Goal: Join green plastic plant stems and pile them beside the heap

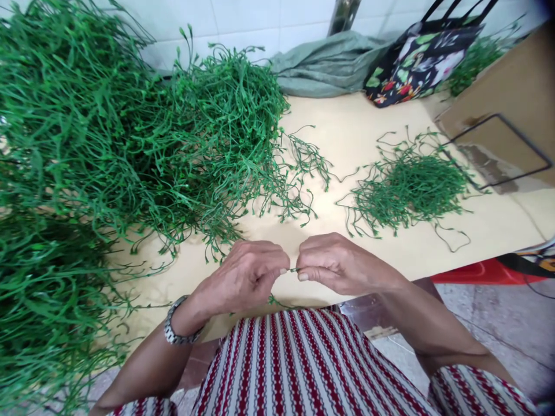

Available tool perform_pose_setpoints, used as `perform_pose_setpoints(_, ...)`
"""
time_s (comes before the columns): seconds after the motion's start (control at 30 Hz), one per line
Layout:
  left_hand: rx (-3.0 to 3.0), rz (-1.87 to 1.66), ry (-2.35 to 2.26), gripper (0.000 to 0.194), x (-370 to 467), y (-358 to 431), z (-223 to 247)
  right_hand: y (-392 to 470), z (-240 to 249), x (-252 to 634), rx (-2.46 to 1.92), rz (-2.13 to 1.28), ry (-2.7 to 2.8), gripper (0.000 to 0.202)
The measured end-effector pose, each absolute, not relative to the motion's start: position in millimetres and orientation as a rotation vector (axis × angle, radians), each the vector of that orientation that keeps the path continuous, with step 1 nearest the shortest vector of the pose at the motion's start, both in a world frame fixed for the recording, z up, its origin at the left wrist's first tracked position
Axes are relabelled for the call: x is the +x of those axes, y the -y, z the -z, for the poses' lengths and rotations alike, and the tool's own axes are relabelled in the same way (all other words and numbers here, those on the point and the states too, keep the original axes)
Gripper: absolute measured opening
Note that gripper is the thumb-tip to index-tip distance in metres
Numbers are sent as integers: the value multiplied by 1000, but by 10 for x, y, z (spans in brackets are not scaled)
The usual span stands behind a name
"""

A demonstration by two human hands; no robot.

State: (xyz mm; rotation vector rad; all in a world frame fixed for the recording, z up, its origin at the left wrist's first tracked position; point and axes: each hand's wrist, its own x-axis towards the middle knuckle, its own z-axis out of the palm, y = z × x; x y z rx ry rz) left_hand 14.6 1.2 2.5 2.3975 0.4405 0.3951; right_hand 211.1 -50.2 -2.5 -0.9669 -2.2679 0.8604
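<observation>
Both hands meet over the table's near edge, knuckles up and only a small gap apart. Between their pinched thumbs and fingers runs a short bit of thin, dark green stem (293,270). My left hand (249,270), with a metal watch on its wrist, is closed on one side of the stem. My right hand (340,263) grips the other side, its thumb close to the stem. A further green strand (277,301) shows below the left hand; whether it belongs to the same stem I cannot tell. The curled fingers hide most of what they hold.
A big tangled heap of green stems (130,133) covers the table's left. A smaller pile (416,188) lies right on the pale tabletop (333,130). Behind are a grey-green cloth (329,63) and a floral bag (420,66). A cardboard box (511,92) and black wire frame (526,144) stand right.
</observation>
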Motion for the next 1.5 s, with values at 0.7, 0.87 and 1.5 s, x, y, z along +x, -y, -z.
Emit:
perform_pose_setpoints(0.7,1563,-763,-863,17,182,-145,56,318,319,3204,-1786,387,1802,19)
perform_pose_setpoints(0.87,1691,-954,-891,24,279,-122,49,343,-40,2331,-1284,-356,1903,15)
perform_pose_setpoints(1.5,2179,-980,-858,30,337,-38,152,306,218,1932,-1203,-371,1906,8)
